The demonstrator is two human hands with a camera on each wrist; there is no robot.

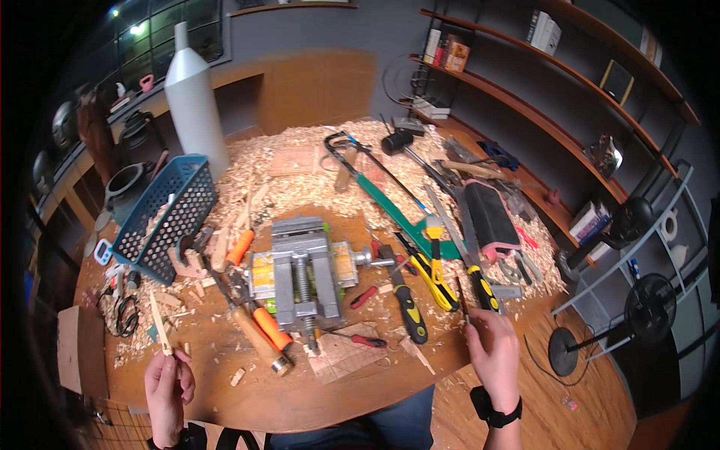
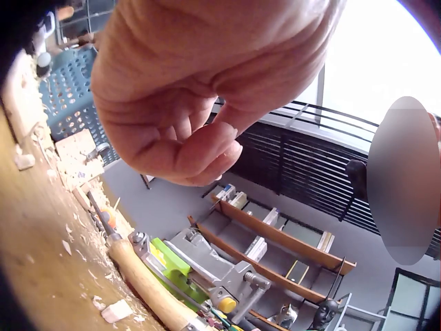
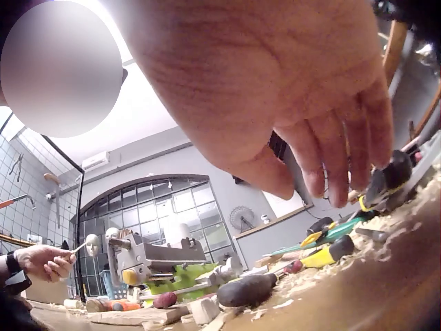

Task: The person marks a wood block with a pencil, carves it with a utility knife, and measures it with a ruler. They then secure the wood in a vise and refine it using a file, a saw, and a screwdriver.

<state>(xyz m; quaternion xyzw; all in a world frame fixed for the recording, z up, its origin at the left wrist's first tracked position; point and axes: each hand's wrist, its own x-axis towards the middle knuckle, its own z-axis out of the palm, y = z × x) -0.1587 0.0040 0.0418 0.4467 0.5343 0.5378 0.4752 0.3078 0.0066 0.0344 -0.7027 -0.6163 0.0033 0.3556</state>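
Note:
My left hand (image 1: pixel 169 382) pinches the lower end of a thin, pointed strip of pale wood (image 1: pixel 159 322), which stands up from the fingertips. In the left wrist view the curled fingers hide the strip. My right hand (image 1: pixel 495 349) is over the table's right front part, its fingers loosely extended and, in the right wrist view, with nothing between them. Its fingertips are right by the black-and-yellow handle (image 1: pixel 484 291) of a long-bladed tool. A thin dark rod (image 1: pixel 461 294) lies beside that handle, its near end at the fingers. A grey metal vise (image 1: pixel 306 270) stands between both hands.
Wood shavings (image 1: pixel 262 154) cover the back of the table (image 1: pixel 360 394). A blue basket (image 1: pixel 169 221) stands at left. Around the vise lie a wooden-handled chisel (image 1: pixel 255 334), a yellow utility knife (image 1: pixel 442 289), a green hacksaw (image 1: pixel 397 214) and a red-handled screwdriver (image 1: pixel 367 341).

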